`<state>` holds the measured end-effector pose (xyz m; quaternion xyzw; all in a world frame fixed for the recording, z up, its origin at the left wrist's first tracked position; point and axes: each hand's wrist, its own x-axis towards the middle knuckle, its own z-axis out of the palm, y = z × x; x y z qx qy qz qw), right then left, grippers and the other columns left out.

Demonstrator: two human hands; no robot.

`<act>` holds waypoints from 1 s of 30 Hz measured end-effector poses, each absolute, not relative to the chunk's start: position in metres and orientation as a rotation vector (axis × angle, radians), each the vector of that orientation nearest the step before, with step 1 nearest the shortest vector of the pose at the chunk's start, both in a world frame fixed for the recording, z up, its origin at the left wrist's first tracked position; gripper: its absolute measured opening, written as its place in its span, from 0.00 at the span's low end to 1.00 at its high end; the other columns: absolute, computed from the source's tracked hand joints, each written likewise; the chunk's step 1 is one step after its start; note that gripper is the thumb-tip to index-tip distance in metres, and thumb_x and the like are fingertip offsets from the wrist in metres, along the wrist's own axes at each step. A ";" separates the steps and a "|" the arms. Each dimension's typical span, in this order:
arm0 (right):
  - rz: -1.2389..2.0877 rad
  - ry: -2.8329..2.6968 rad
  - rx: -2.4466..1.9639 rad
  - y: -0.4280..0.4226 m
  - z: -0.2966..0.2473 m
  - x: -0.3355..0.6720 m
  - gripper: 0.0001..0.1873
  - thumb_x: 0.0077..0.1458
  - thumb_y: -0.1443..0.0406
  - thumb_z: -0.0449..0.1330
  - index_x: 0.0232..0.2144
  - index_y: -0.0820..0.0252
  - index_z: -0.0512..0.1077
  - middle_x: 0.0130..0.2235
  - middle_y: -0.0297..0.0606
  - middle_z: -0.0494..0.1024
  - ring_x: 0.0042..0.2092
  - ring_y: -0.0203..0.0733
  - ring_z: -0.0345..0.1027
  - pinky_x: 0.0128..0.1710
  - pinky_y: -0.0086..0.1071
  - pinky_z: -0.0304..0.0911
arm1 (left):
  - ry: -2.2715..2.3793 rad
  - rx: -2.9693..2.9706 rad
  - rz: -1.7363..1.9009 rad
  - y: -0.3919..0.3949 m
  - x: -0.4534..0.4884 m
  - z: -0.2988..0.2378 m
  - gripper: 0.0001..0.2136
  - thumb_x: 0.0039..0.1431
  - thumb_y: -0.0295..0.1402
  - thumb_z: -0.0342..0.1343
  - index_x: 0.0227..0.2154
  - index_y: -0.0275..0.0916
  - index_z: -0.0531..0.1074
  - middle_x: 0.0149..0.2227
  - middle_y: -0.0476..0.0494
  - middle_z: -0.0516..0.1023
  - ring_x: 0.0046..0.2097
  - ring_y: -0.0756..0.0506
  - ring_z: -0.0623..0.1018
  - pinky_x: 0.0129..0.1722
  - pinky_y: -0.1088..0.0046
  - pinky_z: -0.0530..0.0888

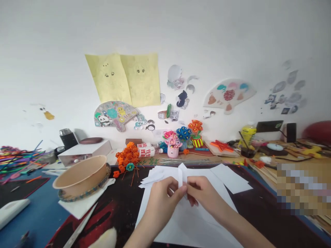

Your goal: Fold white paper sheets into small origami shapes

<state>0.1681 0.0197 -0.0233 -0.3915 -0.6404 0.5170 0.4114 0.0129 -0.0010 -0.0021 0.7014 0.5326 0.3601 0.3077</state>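
My left hand [162, 199] and my right hand [207, 194] meet at the middle of the desk, both pinching a small folded piece of white paper [182, 174] that stands up between the fingertips. Under the hands lies a large white sheet [188, 224] on a dark mat [121, 210]. More white paper pieces [230, 179] fan out just behind the hands.
A tan paper bowl [81, 175] sits at the left on white paper. Orange pipe-cleaner flowers [128, 156], glue bottles [146, 150] and small flower pots [181, 139] line the back. Coloured pipe cleaners [18, 158] lie far left; a yellow bottle [247, 134] and clutter lie right.
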 end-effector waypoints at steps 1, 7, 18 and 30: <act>1.287 -1.604 -0.970 0.020 -0.022 0.166 0.27 0.54 0.45 0.56 0.20 0.62 0.64 0.16 0.28 0.63 0.19 0.31 0.57 0.19 0.26 0.51 | 1.344 1.717 0.956 0.001 0.013 -0.002 0.14 0.55 0.42 0.57 0.23 0.37 0.67 0.20 0.49 0.73 0.21 0.50 0.71 0.21 0.76 0.65; 1.351 -1.612 -0.934 0.017 -0.037 0.170 0.29 0.57 0.44 0.51 0.19 0.61 0.63 0.17 0.29 0.64 0.18 0.30 0.57 0.18 0.25 0.50 | 1.108 1.306 0.861 0.002 0.010 -0.024 0.22 0.45 0.53 0.61 0.21 0.36 0.66 0.14 0.50 0.72 0.15 0.54 0.66 0.16 0.80 0.60; 1.389 -1.554 -0.951 0.010 -0.035 0.188 0.23 0.52 0.50 0.61 0.19 0.60 0.63 0.16 0.28 0.65 0.19 0.32 0.61 0.19 0.25 0.55 | 1.041 1.350 0.768 -0.011 0.017 -0.016 0.16 0.55 0.44 0.58 0.24 0.34 0.71 0.19 0.49 0.74 0.20 0.55 0.68 0.21 0.81 0.66; 1.424 -1.567 -1.006 0.008 -0.035 0.191 0.20 0.49 0.52 0.64 0.19 0.61 0.68 0.15 0.27 0.65 0.18 0.30 0.60 0.17 0.24 0.54 | 1.085 1.372 0.660 -0.014 0.014 -0.016 0.14 0.55 0.42 0.59 0.24 0.35 0.72 0.20 0.49 0.75 0.21 0.54 0.71 0.22 0.80 0.68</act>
